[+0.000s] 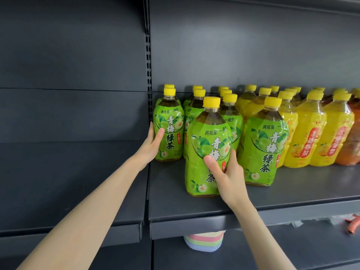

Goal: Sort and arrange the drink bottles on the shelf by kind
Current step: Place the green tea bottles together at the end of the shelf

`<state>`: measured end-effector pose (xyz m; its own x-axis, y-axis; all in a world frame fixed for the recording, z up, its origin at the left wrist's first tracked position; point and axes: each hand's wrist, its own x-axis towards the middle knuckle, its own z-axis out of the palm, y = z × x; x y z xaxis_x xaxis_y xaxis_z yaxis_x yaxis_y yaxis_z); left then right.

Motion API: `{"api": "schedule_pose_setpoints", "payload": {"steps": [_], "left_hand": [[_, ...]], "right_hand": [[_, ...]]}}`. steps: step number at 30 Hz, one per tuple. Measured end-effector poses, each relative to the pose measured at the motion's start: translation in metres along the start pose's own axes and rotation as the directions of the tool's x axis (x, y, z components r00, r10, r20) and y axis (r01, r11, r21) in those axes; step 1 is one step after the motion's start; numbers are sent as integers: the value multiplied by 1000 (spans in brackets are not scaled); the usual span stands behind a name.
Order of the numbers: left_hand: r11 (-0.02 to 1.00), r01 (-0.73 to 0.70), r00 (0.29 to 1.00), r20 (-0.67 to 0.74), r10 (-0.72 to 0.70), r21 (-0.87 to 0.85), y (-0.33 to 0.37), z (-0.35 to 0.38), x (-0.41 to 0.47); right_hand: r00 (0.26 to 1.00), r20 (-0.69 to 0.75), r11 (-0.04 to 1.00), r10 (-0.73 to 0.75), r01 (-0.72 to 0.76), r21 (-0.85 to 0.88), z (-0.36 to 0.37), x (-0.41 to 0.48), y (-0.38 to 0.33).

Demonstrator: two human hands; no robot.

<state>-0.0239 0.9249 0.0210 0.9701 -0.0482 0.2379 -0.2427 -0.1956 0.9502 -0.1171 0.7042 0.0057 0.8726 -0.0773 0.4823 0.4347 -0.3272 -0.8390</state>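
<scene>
Right grip (228, 175) clasps front green bottle (206, 137), upright, cap up; left grip (153, 143) holds leftmost green bottle (172, 131).

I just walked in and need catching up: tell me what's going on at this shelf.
A person is sorting drinks on the dark grey metal shelf. The right hand grips a green-labelled plastic tea bottle with a yellow cap at the front; the left hand holds the leftmost green-labelled bottle in the back rows. Yellow-labelled drink bottles stand to the right, orange-labelled ones beyond.
</scene>
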Motion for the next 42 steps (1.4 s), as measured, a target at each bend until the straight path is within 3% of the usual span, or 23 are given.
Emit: {"api": "schedule_pose_setpoints", "payload": {"steps": [12,17,20,25,28,34,42], "left_hand": [[996,32,999,30,-35,78,0,-3,4],[991,-5,990,-139,24,134,13,0,-18],[992,-105,971,-209,118,72,23,4,-35],[982,-95,993,-81,82,-163,37,9,-48],[983,-59,998,-28,55,-174,34,10,-51],[996,-76,988,-140,68,-50,29,14,-38],[991,-99,979,-190,81,-90,23,21,-29]], "right_hand": [[1000,1,1000,-10,10,-18,0,-3,-8],[1000,28,998,2,0,-57,5,-4,-10],[994,104,999,34,-31,-31,19,-1,-12],[971,233,994,46,-69,90,57,15,-22],[961,273,986,49,-89,138,70,24,-26],[853,521,988,38,-111,109,56,40,-13],[913,407,999,40,-31,-28,51,46,0]]}}
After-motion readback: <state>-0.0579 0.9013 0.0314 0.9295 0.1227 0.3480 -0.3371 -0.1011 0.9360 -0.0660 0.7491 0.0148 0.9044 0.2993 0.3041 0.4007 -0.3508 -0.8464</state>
